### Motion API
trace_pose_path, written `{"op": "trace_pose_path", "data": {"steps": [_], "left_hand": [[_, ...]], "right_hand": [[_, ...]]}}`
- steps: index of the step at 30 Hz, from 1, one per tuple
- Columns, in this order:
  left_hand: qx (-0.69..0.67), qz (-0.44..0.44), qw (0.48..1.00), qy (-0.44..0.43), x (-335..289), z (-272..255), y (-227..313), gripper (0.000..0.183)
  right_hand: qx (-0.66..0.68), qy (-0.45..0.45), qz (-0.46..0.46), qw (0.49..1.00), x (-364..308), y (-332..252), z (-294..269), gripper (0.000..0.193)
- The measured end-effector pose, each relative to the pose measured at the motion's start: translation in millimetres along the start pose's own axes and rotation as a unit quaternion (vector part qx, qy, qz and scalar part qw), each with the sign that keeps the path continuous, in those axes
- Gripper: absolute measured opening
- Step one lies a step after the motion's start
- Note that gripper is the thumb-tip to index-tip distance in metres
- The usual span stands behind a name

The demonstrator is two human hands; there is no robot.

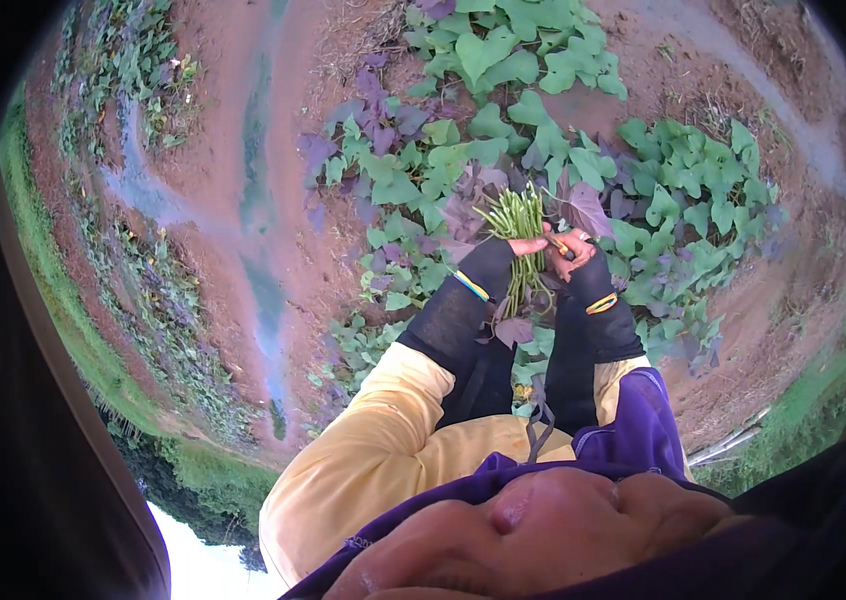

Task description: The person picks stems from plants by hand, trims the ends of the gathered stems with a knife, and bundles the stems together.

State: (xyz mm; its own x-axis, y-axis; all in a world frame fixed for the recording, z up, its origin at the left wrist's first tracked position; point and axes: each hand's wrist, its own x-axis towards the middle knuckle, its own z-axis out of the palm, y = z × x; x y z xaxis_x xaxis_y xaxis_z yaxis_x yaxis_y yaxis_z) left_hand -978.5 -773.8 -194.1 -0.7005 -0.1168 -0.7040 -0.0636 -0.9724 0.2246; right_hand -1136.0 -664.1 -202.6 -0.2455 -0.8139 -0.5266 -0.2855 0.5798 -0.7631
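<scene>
My left hand (pixel 527 246) is closed around a thick bundle of green stems (pixel 517 212). Their pale cut ends fan out at the far side, while thinner ends hang back toward my body. Large purplish leaves (pixel 585 207) stick out around the bunch. Close against its right side, my right hand (pixel 579 262) has its fingers curled on a small tool with an orange and black handle (pixel 563 249); whether it has a blade I cannot tell. Dark sleeves cover both forearms, with a yellow and blue band (pixel 473 286) on the left and yellow bands (pixel 602 304) on the right.
Leafy green vines (pixel 698 185) with heart-shaped leaves spread around and beyond my hands, mixed with purple foliage (pixel 379 112). Reddish soil (pixel 208 300) lies to the left, crossed by a wet furrow (pixel 257 180). Another row of plants (pixel 158 300) grows farther left, beside grass (pixel 53 255).
</scene>
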Motion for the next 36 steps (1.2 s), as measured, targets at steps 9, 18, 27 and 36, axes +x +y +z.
{"op": "trace_pose_path", "data": {"steps": [9,18,27,36], "left_hand": [[-0.125,0.094,0.987,0.037,-50.9,-22.8,36.8,0.051],[-0.317,0.223,0.89,-0.24,-97.4,30.2,62.7,0.055],[-0.282,0.346,0.88,-0.164,-93.1,17.8,119.1,0.051],[-0.328,0.378,0.862,-0.075,10.4,97.5,169.4,0.022]], "right_hand": [[0.203,-0.009,-0.012,0.979,60.8,-117.3,-2.1,0.021],[0.827,-0.508,0.235,0.054,106.8,-80.5,88.6,0.035],[0.571,-0.247,0.237,0.746,170.6,-135.0,40.5,0.032],[0.281,-0.169,0.147,0.933,229.0,-127.7,-28.4,0.03]]}}
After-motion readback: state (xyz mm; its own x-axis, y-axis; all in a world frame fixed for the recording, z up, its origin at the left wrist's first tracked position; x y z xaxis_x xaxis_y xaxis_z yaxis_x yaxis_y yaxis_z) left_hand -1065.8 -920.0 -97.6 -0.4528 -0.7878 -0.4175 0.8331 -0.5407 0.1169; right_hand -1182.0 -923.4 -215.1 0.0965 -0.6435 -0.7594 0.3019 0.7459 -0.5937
